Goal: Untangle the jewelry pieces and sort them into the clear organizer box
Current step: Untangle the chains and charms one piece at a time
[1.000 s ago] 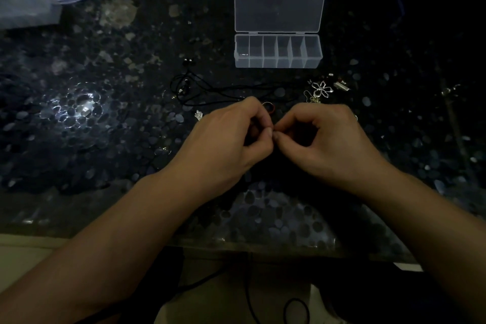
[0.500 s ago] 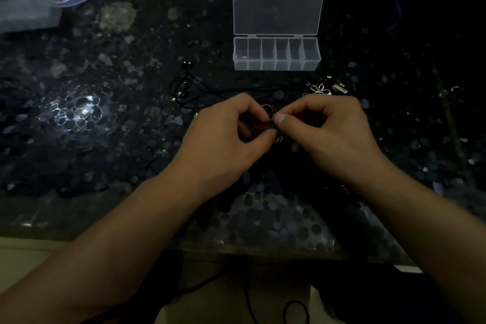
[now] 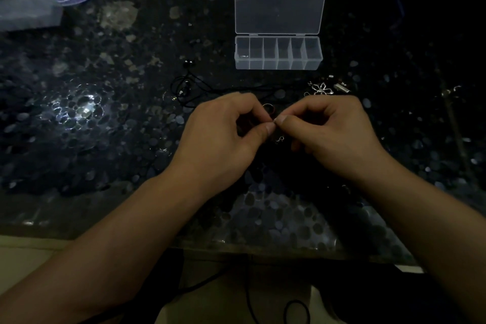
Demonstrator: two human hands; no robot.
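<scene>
The left hand and right hand pinch a small clasp piece between their meeting fingertips (identity unclear), with the organizer box straight ahead beyond both hands.

I see my bare left hand and bare right hand meet knuckle to knuckle near the middle of the view, both forearms coming up from the lower corners. My fingers curl on both hands, thumb tips nearly touching, pinching something tiny between them that I cannot make out.
</scene>
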